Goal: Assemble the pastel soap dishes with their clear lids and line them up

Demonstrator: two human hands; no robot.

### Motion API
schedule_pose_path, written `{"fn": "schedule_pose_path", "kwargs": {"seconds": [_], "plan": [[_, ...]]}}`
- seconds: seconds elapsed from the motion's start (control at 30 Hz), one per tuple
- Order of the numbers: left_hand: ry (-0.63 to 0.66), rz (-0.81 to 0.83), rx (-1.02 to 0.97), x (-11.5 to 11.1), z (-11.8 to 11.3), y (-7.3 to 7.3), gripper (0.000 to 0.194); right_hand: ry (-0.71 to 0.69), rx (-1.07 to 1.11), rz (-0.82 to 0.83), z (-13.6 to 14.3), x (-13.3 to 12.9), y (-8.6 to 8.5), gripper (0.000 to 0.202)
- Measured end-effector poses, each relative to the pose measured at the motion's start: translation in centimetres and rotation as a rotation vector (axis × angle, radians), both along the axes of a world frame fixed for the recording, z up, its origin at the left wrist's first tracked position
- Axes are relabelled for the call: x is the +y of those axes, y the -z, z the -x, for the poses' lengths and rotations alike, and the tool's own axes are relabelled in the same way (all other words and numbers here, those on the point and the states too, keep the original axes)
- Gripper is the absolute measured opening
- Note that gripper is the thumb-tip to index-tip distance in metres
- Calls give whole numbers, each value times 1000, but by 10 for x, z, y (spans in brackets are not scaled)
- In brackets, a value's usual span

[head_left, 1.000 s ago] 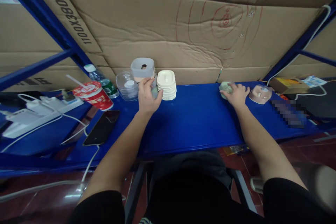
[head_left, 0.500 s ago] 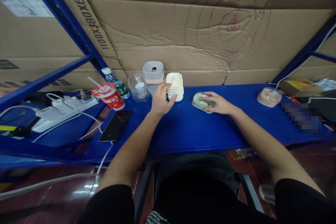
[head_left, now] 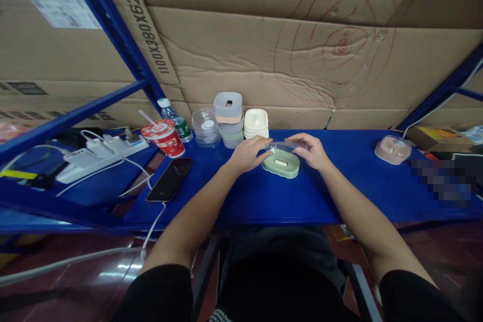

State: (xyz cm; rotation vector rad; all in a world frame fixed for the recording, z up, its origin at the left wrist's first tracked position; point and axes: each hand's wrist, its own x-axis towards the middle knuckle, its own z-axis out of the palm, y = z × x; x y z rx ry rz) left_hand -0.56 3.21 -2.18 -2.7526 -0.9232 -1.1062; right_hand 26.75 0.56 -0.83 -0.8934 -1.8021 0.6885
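Note:
A clear plastic lid (head_left: 282, 145) is tilted above the back of a pale green oval soap-box-like base (head_left: 289, 170), which rests on the blue tabletop with a whitish slot in its middle. Fingers and thumb of my left hand (head_left: 247, 155) close on the lid's left end. At its right end, my right hand (head_left: 312, 152) grips the lid between thumb and fingers. Just behind my left hand stands a stack of cream trays (head_left: 256, 122). Left of that are stacked grey and peach boxes (head_left: 228, 105) and a stack of clear lids (head_left: 206, 128).
At the left are a red paper cup (head_left: 166, 140) with a straw, a water bottle (head_left: 181, 126), a phone (head_left: 169, 180) and a white power strip (head_left: 101, 156). A pink lidded box (head_left: 393, 150) sits at the right. Cardboard (head_left: 234, 35) walls the back.
The clear lid has come off the green base and is raised. My left hand has moved from the cream trays to the lid; the base now sits nearer those trays.

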Motion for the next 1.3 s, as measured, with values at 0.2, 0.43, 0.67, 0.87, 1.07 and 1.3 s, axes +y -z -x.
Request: {"fn": "schedule_pose_path", "kwargs": {"seconds": [0.2,0.43,0.67,0.87,1.07,1.3], "plan": [[-290,-173,-338,14,28,-1,29,148,318,49,-5,3,8,89],[-712,-48,-1283,63,100,-15,20,465,421,30,-29,26,17,51],[-751,246,-1423,75,105,-14,22,434,250,-13,-16,17,25,34],[-740,329,-1341,67,100,-15,15,436,-21,-173,-8,3,22,29],[-755,346,-1370,63,98,-20,18,423,-116,-284,-4,-2,17,30],[-784,360,-1436,69,100,-19,22,395,-144,-317,-3,-3,17,30]]}}
